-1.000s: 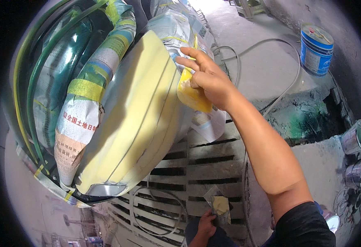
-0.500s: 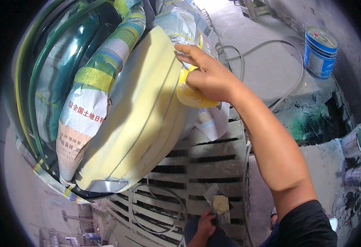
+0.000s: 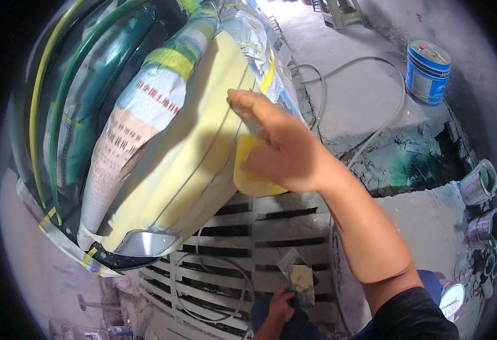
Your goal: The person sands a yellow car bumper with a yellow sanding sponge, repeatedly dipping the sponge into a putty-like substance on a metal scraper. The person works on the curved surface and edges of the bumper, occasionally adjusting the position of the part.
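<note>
Across the frame's left centre I see the yellow panel (image 3: pixel 172 175). Near mid-frame, the right hand (image 3: pixel 282 144), partly spread, grips a spreader (image 3: pixel 251 186); remotely, I cannot tell whether it touches the panel. At bottom centre, a plate (image 3: pixel 304 299), gripped by the left hand (image 3: pixel 281 306), bears putty (image 3: pixel 301 277).

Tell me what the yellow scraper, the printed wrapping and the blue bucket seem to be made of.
Yellow scraper: probably plastic, thin, smooth-looking and bright yellow. Printed wrapping: newspaper-like paper, mostly matte, creased and bearing print. Blue bucket: likely painted metal, judging by its shiny top rim, though plastic is possible.
</note>
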{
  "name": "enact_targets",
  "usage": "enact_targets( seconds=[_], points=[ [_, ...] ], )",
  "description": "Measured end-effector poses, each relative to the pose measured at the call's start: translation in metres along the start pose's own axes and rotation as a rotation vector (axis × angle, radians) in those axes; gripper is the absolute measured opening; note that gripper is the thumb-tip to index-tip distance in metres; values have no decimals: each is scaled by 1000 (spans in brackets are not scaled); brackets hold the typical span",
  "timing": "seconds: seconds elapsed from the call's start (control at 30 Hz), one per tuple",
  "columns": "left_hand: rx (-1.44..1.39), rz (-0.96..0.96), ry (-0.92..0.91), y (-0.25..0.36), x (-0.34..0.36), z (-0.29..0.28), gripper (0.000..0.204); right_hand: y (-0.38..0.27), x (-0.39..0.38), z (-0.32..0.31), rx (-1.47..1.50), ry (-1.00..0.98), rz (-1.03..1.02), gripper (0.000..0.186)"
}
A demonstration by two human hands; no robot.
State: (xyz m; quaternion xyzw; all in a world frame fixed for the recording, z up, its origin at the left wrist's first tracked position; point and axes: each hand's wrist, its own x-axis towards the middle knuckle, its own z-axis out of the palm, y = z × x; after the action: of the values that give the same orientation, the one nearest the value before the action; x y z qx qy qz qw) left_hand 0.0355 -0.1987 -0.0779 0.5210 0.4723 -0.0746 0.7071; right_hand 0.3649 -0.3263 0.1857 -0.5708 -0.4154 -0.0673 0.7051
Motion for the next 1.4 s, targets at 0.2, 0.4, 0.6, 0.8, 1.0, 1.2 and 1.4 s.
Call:
enact_targets(
  seconds=[0.2,0.4,0.6,0.8,1.0,1.2,1.4],
  points=[
    [-104,72,-128,-30,15,-36,38,-39,-30,40,-136,48,121,72],
    [-271,-10,-234,-1,-17,-24,38,-49,-48,74,-312,122,35,72],
    [-240,-4,-240,-6,-17,-43,41,-60,-58,111,-405,114,35,71],
    [-319,51,-292,-26,-5,-63,41,-70,-63,150,-484,62,59,72],
    [-205,101,-264,-27,-9,-69,35,-67,-69,182,-542,48,27,73],
    [8,407,-310,-13,-26,-58,28,-70,-73,206,-601,27,-22,75],
    [-301,205,-297,-19,-23,-61,26,-73,-78,220,-597,-35,-60,75]
  ],
)
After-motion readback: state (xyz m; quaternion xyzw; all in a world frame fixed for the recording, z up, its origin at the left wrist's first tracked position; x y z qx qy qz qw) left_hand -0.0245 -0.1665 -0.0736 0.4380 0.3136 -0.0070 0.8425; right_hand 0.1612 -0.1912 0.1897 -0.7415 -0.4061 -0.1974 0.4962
